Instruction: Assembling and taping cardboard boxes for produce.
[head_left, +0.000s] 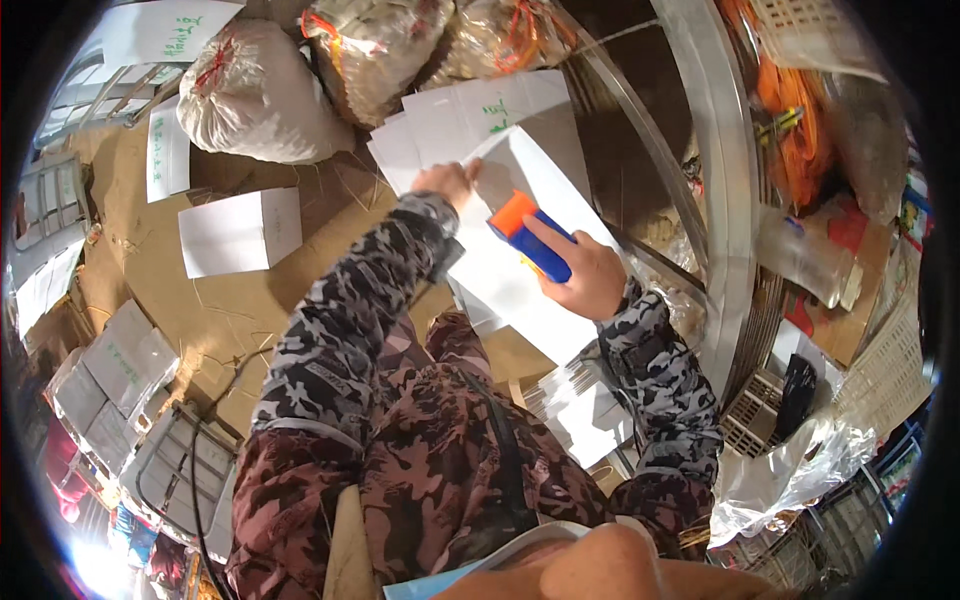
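My left hand (pixel 446 184) is at the far left edge of a white cardboard piece (pixel 520 308), its fingers curled at the edge. In my right hand (pixel 588 277) is a blue and orange handheld tool (pixel 538 240), gripped by its blue body. The index finger lies along the tool's side, and its orange end is over the white cardboard. I cannot make out what kind of tool it is. Beneath and beyond the cardboard lies a stack of flat white cartons (pixel 545 95) with green handwriting. The underside of the tool is hidden.
A folded white carton (pixel 225 236) stands on the brown floor to the left. Beyond my hands sit a full white sack (pixel 255 95) and tied clear bags (pixel 380 50). A metal rail (pixel 722 160) curves along the right, with plastic crates (pixel 755 412) past it. More cardboard stacks (pixel 115 365) are at left.
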